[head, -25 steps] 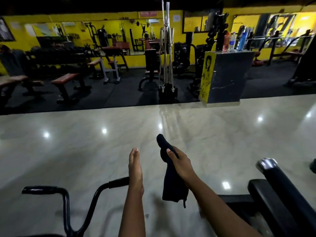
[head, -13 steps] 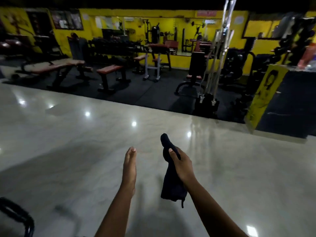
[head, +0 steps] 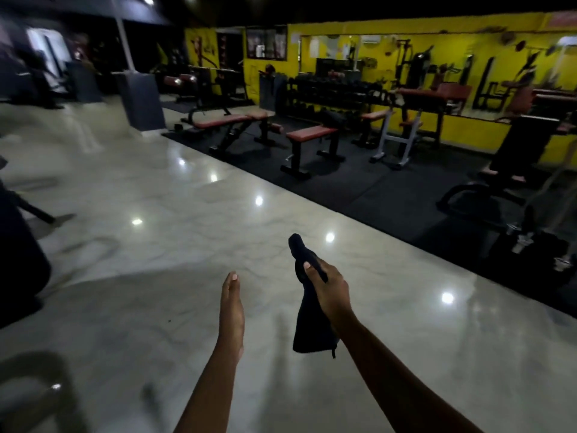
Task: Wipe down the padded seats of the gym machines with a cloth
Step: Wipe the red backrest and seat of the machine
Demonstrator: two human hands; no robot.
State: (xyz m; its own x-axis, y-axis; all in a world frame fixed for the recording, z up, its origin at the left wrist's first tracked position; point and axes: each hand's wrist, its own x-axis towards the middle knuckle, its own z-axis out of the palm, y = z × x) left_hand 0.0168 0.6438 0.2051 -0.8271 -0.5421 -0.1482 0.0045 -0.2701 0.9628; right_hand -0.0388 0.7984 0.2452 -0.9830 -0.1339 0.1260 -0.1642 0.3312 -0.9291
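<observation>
The view has swung left: across the polished floor [head: 156,260], red padded benches [head: 312,132] now lie ahead, well apart, and are probably the next seats. The dark cloth [head: 312,326] hangs gripped in the right hand [head: 331,292], and the left hand [head: 231,310] is straight and empty.

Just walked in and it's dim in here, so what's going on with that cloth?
A person on the polished floor grips a dark cloth in the right hand; the left hand is open and empty. Nothing is being wiped now: the red padded benches sit ahead on the black mat, away from both hands.
</observation>
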